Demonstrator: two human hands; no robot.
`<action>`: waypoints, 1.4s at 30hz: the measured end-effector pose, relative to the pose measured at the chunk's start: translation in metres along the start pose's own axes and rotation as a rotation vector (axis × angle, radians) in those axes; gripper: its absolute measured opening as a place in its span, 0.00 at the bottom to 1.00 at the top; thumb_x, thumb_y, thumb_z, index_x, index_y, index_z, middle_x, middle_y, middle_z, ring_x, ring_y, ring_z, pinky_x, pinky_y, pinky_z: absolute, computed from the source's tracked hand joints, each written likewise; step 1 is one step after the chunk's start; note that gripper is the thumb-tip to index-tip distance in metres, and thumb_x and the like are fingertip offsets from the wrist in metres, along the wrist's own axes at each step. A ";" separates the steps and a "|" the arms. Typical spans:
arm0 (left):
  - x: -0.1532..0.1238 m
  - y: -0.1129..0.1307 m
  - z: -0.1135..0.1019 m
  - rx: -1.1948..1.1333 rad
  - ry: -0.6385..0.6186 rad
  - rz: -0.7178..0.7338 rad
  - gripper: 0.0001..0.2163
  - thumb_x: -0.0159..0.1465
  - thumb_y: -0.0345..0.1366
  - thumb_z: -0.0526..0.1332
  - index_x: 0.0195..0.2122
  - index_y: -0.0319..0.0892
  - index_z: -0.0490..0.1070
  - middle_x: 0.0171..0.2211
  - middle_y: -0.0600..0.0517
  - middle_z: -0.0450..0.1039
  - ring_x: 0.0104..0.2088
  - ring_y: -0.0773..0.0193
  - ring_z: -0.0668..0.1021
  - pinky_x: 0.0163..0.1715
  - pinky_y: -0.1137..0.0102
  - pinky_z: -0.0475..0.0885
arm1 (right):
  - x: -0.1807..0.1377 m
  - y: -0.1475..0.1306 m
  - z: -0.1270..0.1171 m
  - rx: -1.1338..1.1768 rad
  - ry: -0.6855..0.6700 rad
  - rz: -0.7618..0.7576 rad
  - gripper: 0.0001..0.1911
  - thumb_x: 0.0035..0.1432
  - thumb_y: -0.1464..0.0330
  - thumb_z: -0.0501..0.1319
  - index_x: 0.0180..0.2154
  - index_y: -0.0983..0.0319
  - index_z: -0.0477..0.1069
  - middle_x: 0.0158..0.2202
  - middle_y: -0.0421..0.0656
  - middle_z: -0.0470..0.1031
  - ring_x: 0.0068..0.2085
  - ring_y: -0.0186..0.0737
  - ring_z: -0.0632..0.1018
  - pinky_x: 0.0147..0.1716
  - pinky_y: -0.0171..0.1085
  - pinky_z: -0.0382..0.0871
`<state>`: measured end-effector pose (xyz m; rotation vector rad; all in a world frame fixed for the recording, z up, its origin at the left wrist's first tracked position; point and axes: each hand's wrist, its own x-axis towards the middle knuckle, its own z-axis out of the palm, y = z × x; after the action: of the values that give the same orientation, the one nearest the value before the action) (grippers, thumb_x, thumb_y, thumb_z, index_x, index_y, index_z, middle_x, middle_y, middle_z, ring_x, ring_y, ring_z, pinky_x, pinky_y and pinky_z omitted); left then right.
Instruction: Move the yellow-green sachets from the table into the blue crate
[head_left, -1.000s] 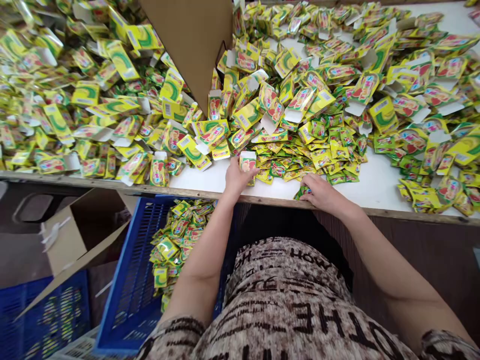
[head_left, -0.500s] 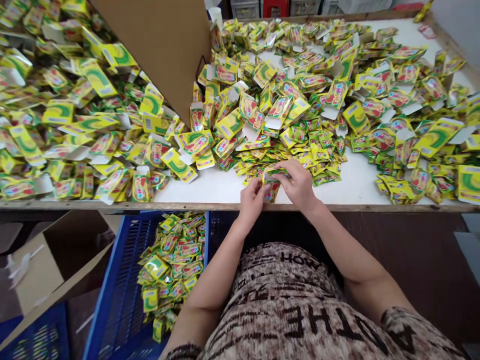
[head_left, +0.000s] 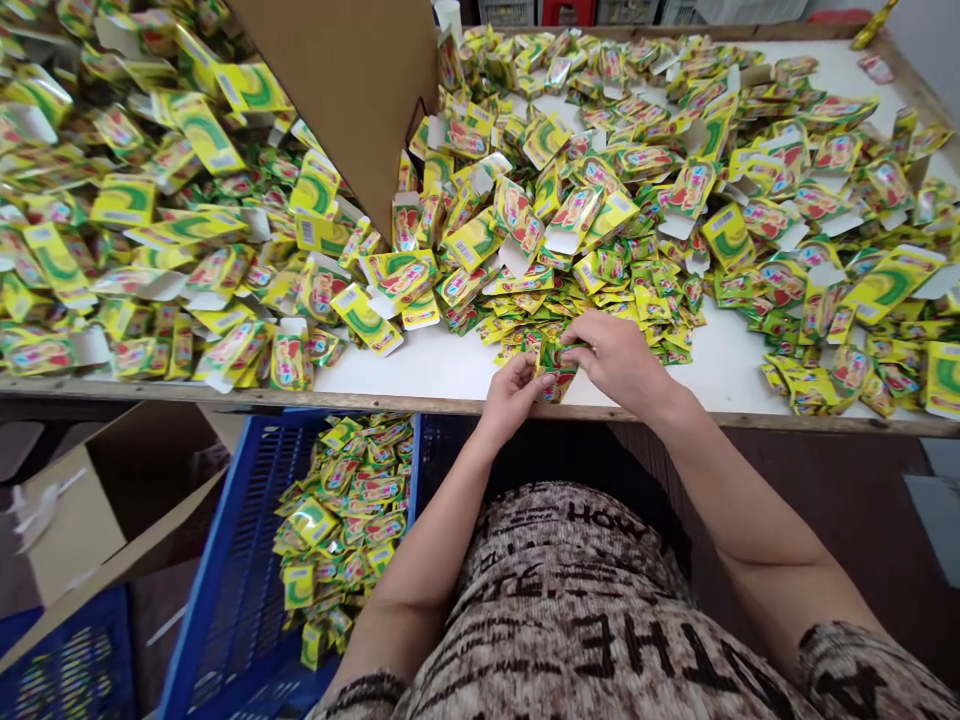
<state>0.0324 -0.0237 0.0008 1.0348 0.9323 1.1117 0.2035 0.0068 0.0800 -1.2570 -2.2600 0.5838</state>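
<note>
At the table's front edge, my left hand [head_left: 514, 398] is closed round a small yellow carton [head_left: 532, 346], mostly hidden by the fingers. My right hand [head_left: 621, 362] pinches a small green candy sachet [head_left: 552, 355] at the carton's opening; how far the sachet is inside I cannot tell. Just beyond both hands lies a heap of small yellow-green sachets [head_left: 660, 300]. Behind it are many printed yellow cartons [head_left: 472, 240], several with white flaps standing out.
A brown cardboard panel [head_left: 352, 90] stands upright on the white table [head_left: 450, 372], with more cartons heaped left of it. Below the wooden edge, a blue crate [head_left: 217, 560] holds filled-looking packs. An opened cardboard box [head_left: 75, 530] is at the lower left.
The white opening of the carton between my hands no longer shows; a green sachet is there now. My right hand has shifted slightly right, and the view has moved a little.
</note>
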 end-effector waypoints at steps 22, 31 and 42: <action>0.004 0.028 -0.008 -0.183 -0.017 -0.144 0.17 0.53 0.33 0.72 0.45 0.44 0.79 0.45 0.50 0.81 0.46 0.62 0.80 0.53 0.66 0.71 | -0.020 0.004 0.048 0.608 0.327 0.330 0.07 0.52 0.68 0.66 0.36 0.58 0.81 0.33 0.42 0.77 0.30 0.35 0.74 0.31 0.37 0.73; 0.012 0.008 -0.001 0.033 0.291 0.113 0.12 0.57 0.42 0.71 0.41 0.44 0.82 0.42 0.49 0.82 0.44 0.60 0.81 0.49 0.63 0.75 | -0.010 0.016 0.054 0.913 0.296 0.439 0.17 0.48 0.55 0.73 0.36 0.59 0.83 0.34 0.43 0.81 0.31 0.38 0.78 0.28 0.38 0.77; 0.013 0.012 -0.016 0.342 0.126 0.327 0.07 0.58 0.41 0.71 0.36 0.45 0.82 0.37 0.49 0.82 0.40 0.60 0.81 0.45 0.64 0.76 | -0.023 0.010 0.060 0.841 0.379 0.375 0.17 0.48 0.52 0.73 0.33 0.57 0.82 0.35 0.44 0.78 0.32 0.39 0.76 0.30 0.40 0.77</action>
<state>0.0171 -0.0069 0.0075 1.4476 1.1052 1.3268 0.1846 -0.0161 0.0217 -1.1887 -1.2358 1.1590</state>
